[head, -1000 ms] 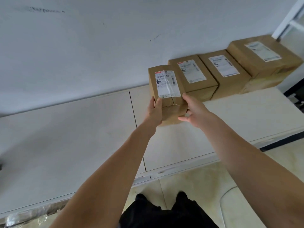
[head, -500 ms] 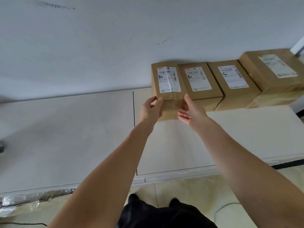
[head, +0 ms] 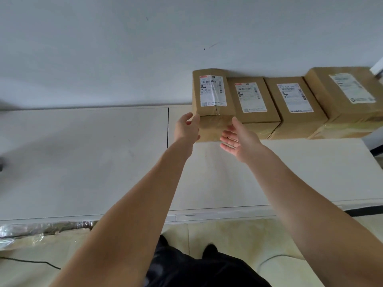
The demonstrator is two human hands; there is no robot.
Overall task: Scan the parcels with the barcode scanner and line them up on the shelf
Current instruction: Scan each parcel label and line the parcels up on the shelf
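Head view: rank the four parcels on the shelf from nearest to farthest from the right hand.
1. Leftmost parcel, directly ahead of the right hand.
2. Second parcel, beside it on the right.
3. Third parcel, further right.
4. Rightmost parcel, at the row's far end.

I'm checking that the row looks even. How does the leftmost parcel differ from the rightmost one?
The leftmost parcel looks narrower than the rightmost parcel. The left hand touches the leftmost parcel's near corner and the right hand is open just before it; no hand is near the rightmost. The leftmost's label is crisp with a red tag; the rightmost's is blurred. Both are brown cardboard, taped, label up, set against the wall on the shelf.
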